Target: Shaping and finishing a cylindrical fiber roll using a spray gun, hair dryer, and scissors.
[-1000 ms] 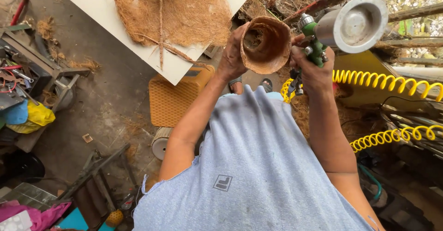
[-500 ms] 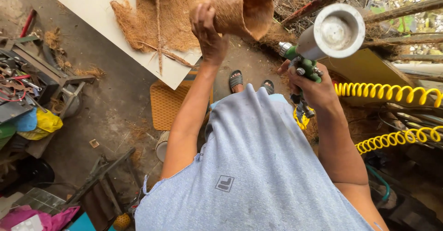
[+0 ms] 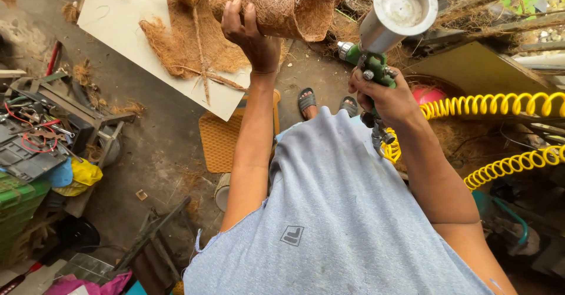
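Left hand (image 3: 250,36) was clamped round one coir-fibre pot (image 3: 276,3), held tipped sideways out in front, above the pale board (image 3: 126,18); pot's inside not visible. Right hand (image 3: 385,98) was closed on the grip of one green spray gun (image 3: 374,65), its metal cup (image 3: 400,12) on top, open end toward the camera, whitish inside. Hands were apart, gun just right of the pot, not touching. One flat coir sheet (image 3: 188,45) with a stick lay on the board. Two loops of yellow coiled hose (image 3: 500,106) ran right from the gun. One orange ribbed mat (image 3: 220,139) sat on the floor by two sandalled feet (image 3: 326,102). Green crate (image 3: 17,204) at left, contents unclear. Small square logo patch (image 3: 292,235) on the grey-blue shirt.
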